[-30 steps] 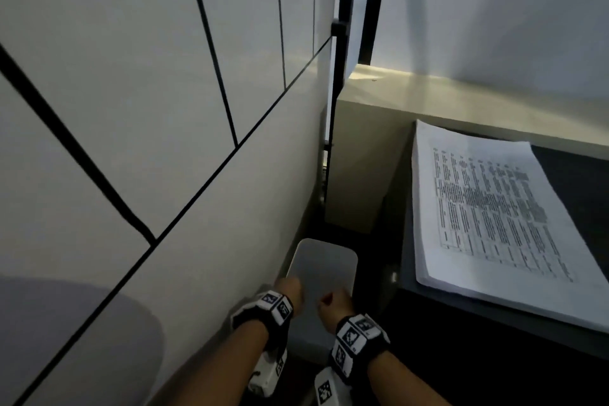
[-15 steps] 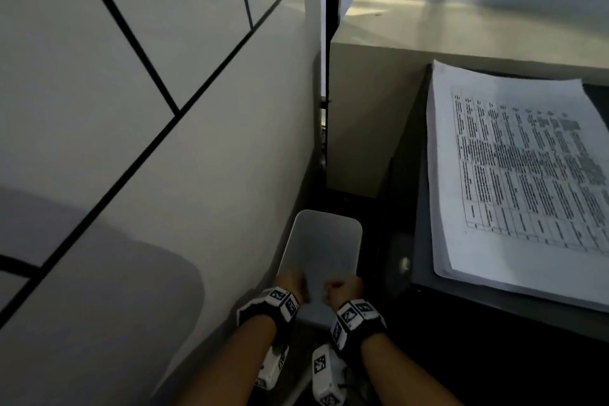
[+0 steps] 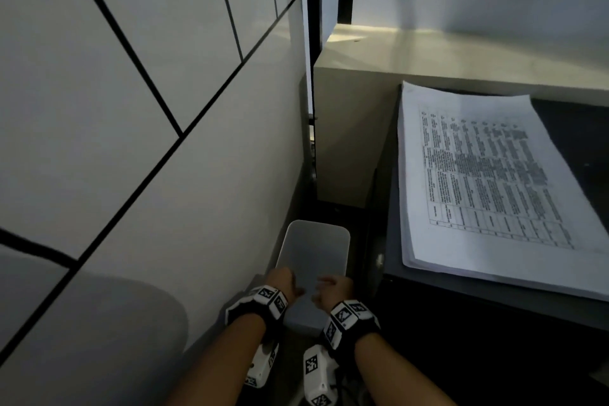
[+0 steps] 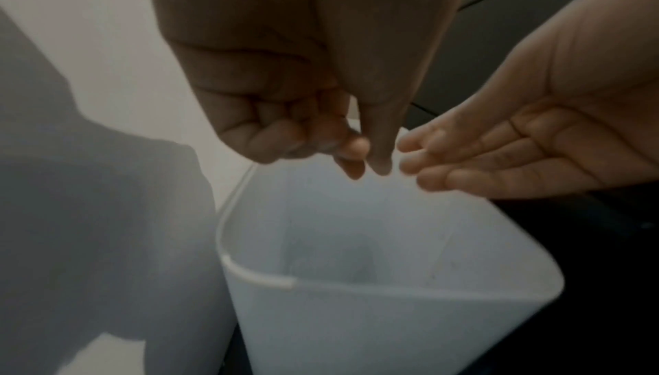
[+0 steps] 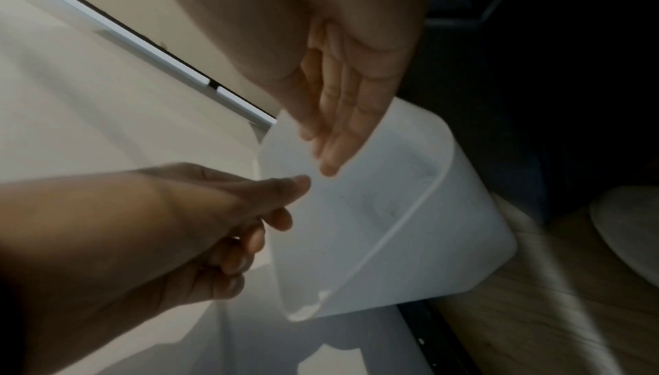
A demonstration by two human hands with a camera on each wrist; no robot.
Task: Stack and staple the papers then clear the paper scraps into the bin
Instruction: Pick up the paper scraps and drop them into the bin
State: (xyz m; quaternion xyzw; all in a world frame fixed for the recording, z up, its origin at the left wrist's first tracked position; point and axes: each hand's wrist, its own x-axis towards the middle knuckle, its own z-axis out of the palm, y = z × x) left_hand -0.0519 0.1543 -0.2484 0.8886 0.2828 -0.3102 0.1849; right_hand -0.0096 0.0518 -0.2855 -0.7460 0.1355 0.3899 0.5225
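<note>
A white plastic bin (image 3: 316, 224) stands on the floor between the wall and the desk. Both hands hover over its near rim. My left hand (image 3: 281, 280) has its fingers curled toward the palm (image 4: 303, 138), thumb pointing down; no scrap shows in them. Beside it, my right hand (image 3: 333, 287) is open, its fingers (image 5: 335, 133) straight and angled into the bin's mouth (image 5: 410, 212). The bin's inside (image 4: 356, 254) is dim, and I cannot tell what lies at the bottom. The stack of printed papers (image 3: 494, 188) lies on the dark desk to the right.
A white panelled wall (image 3: 148, 142) with black seams runs close along the bin's left side. The dark desk's edge (image 3: 461, 300) overhangs on the right. A beige ledge (image 3: 428, 59) stands behind the papers. Wood-look floor (image 5: 535, 310) shows beside the bin.
Both hands have stayed over the bin's near rim. The right hand's fingers have spread out from a closed shape. The head view has shifted, bringing the papers closer.
</note>
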